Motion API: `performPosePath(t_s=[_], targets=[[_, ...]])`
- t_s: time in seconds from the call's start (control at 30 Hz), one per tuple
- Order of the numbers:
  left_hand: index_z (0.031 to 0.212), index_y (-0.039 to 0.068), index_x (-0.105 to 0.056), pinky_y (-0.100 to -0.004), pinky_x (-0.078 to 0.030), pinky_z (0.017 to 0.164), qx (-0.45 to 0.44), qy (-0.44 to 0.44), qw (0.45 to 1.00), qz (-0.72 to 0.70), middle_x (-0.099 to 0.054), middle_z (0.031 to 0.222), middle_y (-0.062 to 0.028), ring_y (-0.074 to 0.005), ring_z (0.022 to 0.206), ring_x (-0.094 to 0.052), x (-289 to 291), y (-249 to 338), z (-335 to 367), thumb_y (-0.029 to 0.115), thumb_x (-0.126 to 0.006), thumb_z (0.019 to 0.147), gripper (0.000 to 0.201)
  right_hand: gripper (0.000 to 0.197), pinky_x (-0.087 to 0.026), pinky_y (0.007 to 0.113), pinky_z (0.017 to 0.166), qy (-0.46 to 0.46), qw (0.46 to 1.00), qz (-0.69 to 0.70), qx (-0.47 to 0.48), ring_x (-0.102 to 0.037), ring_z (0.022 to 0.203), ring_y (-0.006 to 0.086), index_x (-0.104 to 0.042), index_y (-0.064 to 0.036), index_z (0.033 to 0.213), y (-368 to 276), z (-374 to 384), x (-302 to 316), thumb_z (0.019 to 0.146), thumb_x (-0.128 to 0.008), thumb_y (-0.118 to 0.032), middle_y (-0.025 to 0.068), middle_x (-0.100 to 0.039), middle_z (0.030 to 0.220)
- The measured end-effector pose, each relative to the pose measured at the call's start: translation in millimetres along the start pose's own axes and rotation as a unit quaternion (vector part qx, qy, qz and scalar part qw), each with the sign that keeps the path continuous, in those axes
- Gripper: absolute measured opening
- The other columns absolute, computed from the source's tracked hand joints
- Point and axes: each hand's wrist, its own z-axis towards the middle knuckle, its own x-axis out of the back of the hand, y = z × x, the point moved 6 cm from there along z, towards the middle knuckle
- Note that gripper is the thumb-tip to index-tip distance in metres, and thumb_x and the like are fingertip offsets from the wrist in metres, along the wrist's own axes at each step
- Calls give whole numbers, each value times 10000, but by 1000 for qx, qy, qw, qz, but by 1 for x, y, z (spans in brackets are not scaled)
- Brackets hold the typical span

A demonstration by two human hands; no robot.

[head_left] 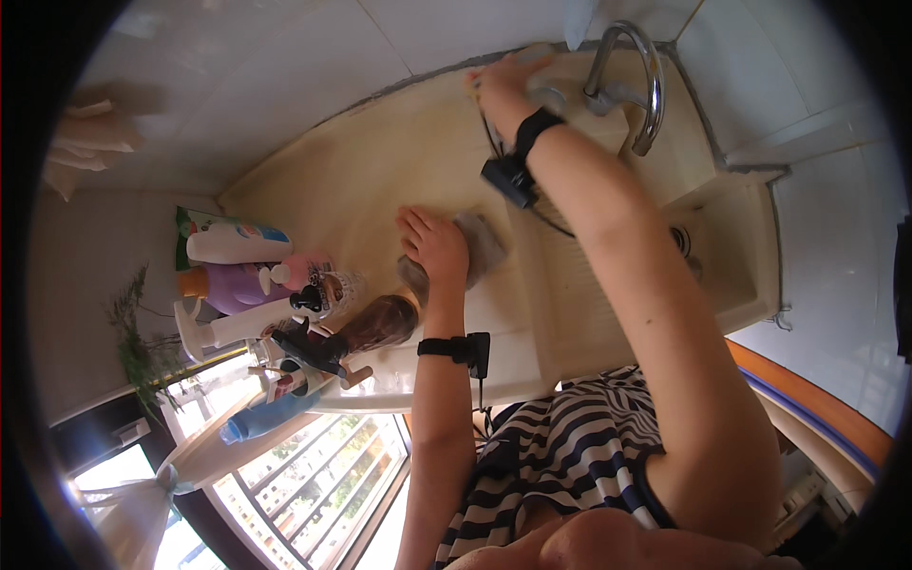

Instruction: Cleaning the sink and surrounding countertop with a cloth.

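Nearest, the left hand [434, 245] lies flat, fingers spread and released, pressing a grey-brown cleaning cloth [478, 249] onto the cream stone countertop [370, 171]; the cloth looks soft and crumpled, bunched under the palm and poking out on the sink side. Just to the left of that hand stands a crowded cluster of toiletry bottles [275, 313]: a white one, a purple one, a brown glossy one, a blue one and a white pump dispenser, all smooth plastic and rounded. A sideways sweep of the cloth could likely knock into them and topple several, since they stand close together near the counter edge. Beyond the hand, the ribbed washboard slope [570, 294] of the pale basin [750, 256] falls away to the right. Farthest, the right hand [508, 84] reaches to the back of the counter beside the curved chrome tap [638, 71]; its fingers are curled, but whether they grip anything I cannot tell. A wet, smooth surface there might let that hand slip.
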Motion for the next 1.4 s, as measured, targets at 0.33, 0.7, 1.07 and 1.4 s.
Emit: performPosePath(t_s=[0.33, 0.7, 1.07, 1.4], targets=[[1268, -80, -359, -477, -320, 940, -47, 30, 998, -19, -335, 1363, -231, -353, 1259, -339, 0, 65, 15, 225, -458, 837, 537, 411, -414, 440, 768, -307, 949, -63, -22, -496, 920, 250, -397, -172, 1302, -134, 133, -14, 939, -349, -358, 59, -517, 1074], [1295, -70, -324, -478, -288, 976, -28, -52, 995, -78, -283, 1398, -214, -346, 1302, -260, -4, 60, 13, 252, -444, 857, 557, 998, -305, 510, 790, -154, 987, 38, -27, -422, 1054, 243, -297, -221, 1360, -94, 119, -14, 588, -377, -848, 56, -426, 1315], [1265, -52, -375, -469, -356, 916, -63, 48, 996, -30, -384, 1336, -207, -334, 1240, -372, -4, 82, 14, 263, -462, 853, 526, 840, -389, 517, 574, -111, 976, -183, 45, -537, 779, 360, -380, -167, 1263, -79, 80, -17, 675, -466, -761, 203, -496, 1086], [1260, -50, -386, -458, -365, 927, -58, 31, 998, -15, -377, 1344, -202, -336, 1244, -367, -11, 57, 15, 255, -472, 849, 519, 587, -415, 315, 388, -215, 852, -477, -15, -494, 460, 182, -238, -260, 1379, -219, -107, 117, 881, -548, -293, 52, -493, 687]])
